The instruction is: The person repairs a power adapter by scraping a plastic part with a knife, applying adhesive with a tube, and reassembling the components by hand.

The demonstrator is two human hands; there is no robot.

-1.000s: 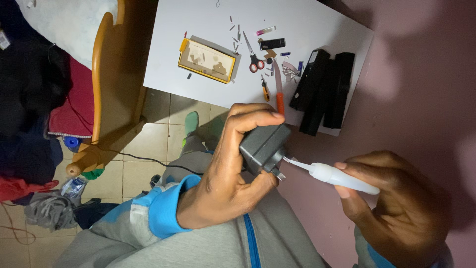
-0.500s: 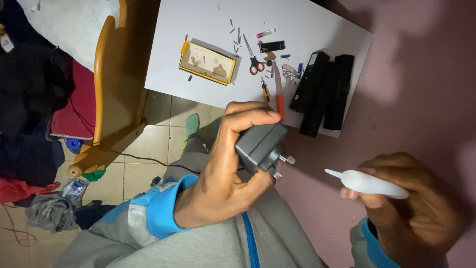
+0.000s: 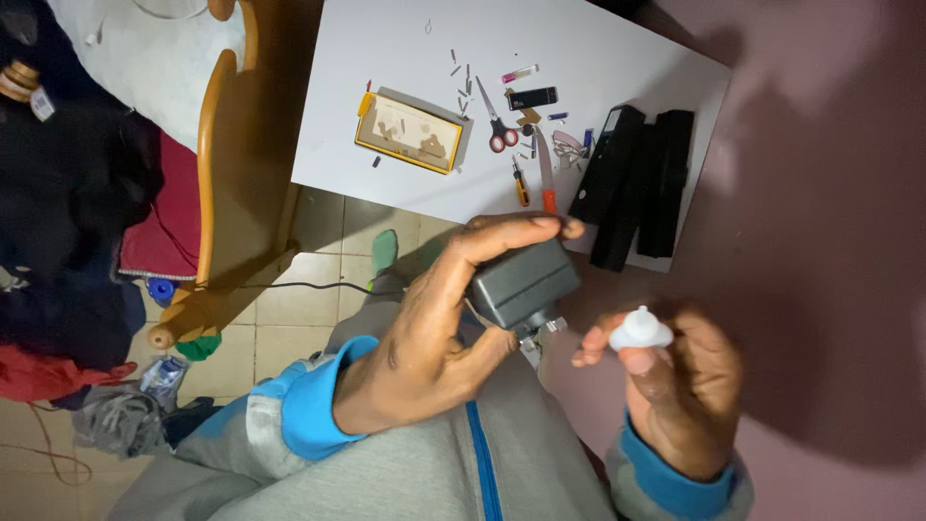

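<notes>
My left hand grips a dark grey plug-in power adapter with metal prongs at its lower right. My right hand holds a small white tube with a pointed nozzle, now turned end-on toward the camera and apart from the adapter. Both hands hover above my lap in grey trousers with a blue stripe.
A white table carries a yellow-edged flat board, red-handled scissors, an orange-handled knife, a small screwdriver, several black blocks and small loose parts. A wooden chair and piled clothes stand at the left.
The white tube's tip was touching the adapter by its prongs; my right hand drew it away to the right and turned it upright. My left hand tilted the adapter slightly.
</notes>
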